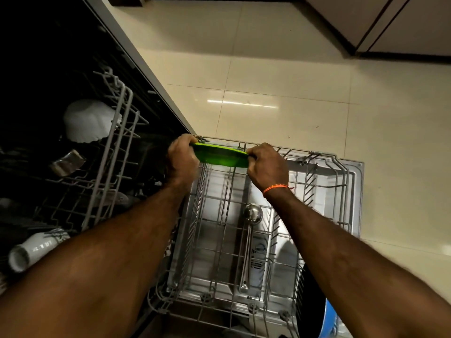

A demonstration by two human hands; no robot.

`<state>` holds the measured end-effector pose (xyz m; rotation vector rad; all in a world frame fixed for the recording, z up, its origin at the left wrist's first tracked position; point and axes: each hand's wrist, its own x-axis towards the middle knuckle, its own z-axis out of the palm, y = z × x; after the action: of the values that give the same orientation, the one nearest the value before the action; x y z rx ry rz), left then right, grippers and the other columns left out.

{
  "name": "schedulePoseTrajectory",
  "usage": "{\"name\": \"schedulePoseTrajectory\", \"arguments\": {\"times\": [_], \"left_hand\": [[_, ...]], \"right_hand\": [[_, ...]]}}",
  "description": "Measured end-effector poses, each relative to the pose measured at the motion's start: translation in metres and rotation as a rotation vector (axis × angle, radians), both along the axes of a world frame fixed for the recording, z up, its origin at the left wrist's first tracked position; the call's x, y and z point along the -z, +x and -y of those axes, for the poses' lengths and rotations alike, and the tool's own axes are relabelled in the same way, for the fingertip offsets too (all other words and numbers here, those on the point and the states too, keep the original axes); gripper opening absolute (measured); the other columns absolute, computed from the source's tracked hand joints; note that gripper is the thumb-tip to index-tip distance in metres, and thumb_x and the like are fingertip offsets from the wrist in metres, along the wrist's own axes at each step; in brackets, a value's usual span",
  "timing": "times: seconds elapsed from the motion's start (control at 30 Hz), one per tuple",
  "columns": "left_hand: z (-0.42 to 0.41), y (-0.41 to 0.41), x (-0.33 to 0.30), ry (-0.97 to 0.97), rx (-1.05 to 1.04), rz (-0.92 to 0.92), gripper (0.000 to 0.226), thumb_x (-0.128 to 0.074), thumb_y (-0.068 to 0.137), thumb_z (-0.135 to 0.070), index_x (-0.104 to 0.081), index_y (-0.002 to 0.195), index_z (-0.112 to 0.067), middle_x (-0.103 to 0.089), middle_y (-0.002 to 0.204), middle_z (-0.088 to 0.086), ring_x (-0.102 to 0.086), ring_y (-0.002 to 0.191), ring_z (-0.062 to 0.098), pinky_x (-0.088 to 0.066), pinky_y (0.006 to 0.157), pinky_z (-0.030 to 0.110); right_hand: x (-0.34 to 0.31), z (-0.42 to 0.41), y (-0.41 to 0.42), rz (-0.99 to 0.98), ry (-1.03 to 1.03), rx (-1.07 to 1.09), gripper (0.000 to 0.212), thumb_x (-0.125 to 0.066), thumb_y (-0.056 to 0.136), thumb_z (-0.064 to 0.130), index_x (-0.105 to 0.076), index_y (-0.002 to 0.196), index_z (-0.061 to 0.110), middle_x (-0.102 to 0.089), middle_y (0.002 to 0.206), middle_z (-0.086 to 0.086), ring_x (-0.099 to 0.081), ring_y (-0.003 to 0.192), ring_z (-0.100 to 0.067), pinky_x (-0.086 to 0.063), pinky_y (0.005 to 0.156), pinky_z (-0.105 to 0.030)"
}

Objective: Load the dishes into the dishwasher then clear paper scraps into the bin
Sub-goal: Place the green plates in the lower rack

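1. Currently on the dish-loading step; no paper scraps or bin in view, so I judge that part not yet begun.
2. Green plate (pixel 220 155) is held on edge at the far end of the pulled-out lower rack (pixel 317 167), above the wire tines, close to the rack's far rim.
3. Left hand (pixel 183 157) has its fingers clamped on the plate's left edge; right hand (pixel 267 164) is clamped on the right edge. Orange thread band (pixel 275 187) sits on the right wrist.
4. Can't tell whether the plate's bottom edge is already seated between tines or hangs just above them.
5. Already in the lower rack: a steel ladle (pixel 250 230) lying flat mid-rack, and a dark pan with a blue rim (pixel 329 318) at the near right corner.
6. Upper rack (pixel 117 142), left, holds a white bowl (pixel 89 120), a steel cup (pixel 67 162) and a white mug (pixel 31 252).
7. Next move, my read: lower the plate straight down into a tine slot, keep it upright, then release both hands together so it doesn't tip.
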<state>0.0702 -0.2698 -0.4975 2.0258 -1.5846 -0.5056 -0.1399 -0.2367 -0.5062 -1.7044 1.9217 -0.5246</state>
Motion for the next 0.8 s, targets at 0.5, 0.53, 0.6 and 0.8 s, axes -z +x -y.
{"name": "schedulePoseTrajectory", "arguments": {"times": [0.5,0.53,0.6,0.8], "left_hand": [[-0.033,-0.006,0.016,0.364,0.133,0.213,0.061,-0.059,0.097,-0.007,-0.038,0.154,-0.011,-0.028,0.164,0.015,-0.023,0.153,0.032,-0.022,0.125,0.040],[-0.037,-0.008,0.010,0.374,0.143,0.222,0.064,-0.061,0.096,-0.010,-0.035,0.155,-0.011,-0.027,0.165,0.015,-0.021,0.154,0.032,-0.021,0.126,0.040],[-0.045,-0.009,0.000,0.389,0.168,0.238,0.072,-0.064,0.095,-0.016,-0.028,0.157,-0.010,-0.023,0.167,0.015,-0.018,0.155,0.032,-0.020,0.126,0.041],[-0.084,-0.019,-0.067,0.432,0.255,0.246,0.071,-0.065,0.092,-0.023,-0.033,0.153,-0.005,-0.038,0.157,0.017,-0.035,0.145,0.033,-0.030,0.121,0.043]], "right_hand": [[0.022,-0.027,-0.003,-0.027,0.243,-0.022,0.029,-0.062,0.094,0.022,-0.069,0.122,0.023,-0.069,0.118,-0.005,-0.064,0.107,-0.029,-0.051,0.091,-0.035],[0.018,-0.031,-0.004,-0.020,0.241,-0.049,0.035,-0.064,0.094,0.024,-0.065,0.129,0.023,-0.066,0.125,-0.005,-0.062,0.112,-0.027,-0.050,0.096,-0.036],[0.009,-0.039,-0.007,-0.026,0.249,-0.107,0.046,-0.065,0.094,0.026,-0.056,0.139,0.022,-0.060,0.135,-0.004,-0.057,0.122,-0.026,-0.047,0.105,-0.038],[-0.065,-0.076,-0.012,-0.083,0.283,-0.179,0.052,-0.064,0.094,0.026,-0.050,0.145,0.020,-0.056,0.139,-0.006,-0.054,0.124,-0.028,-0.046,0.106,-0.039]]}}
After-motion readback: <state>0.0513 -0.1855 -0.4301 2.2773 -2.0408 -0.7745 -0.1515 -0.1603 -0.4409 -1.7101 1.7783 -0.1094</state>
